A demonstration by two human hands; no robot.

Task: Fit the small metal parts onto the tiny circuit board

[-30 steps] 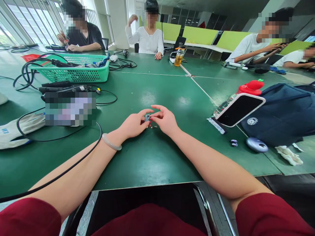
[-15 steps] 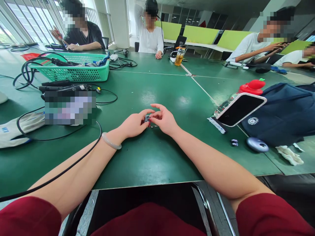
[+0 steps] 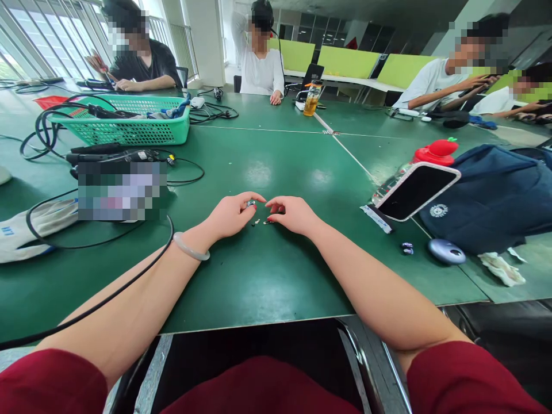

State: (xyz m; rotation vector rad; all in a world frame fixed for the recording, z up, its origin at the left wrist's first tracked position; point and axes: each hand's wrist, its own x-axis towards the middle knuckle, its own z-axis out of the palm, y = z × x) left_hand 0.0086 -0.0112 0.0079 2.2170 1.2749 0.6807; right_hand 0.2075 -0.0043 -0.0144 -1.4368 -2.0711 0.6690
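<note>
The left hand pinches a small grey part; the right hand — finger closure unclear — seems to be reaching a small strip at its fingertips, calling for a fine pinch.

We wear a dark red top with short sleeves, a pale left-wrist bangle and red nail polish.

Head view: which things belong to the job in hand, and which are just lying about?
Seemingly in the job:
- small part held in the left hand
- tiny pieces near the right hand

Lying about:
- phone
- bag
- mouse
- white glove
- green basket
</note>
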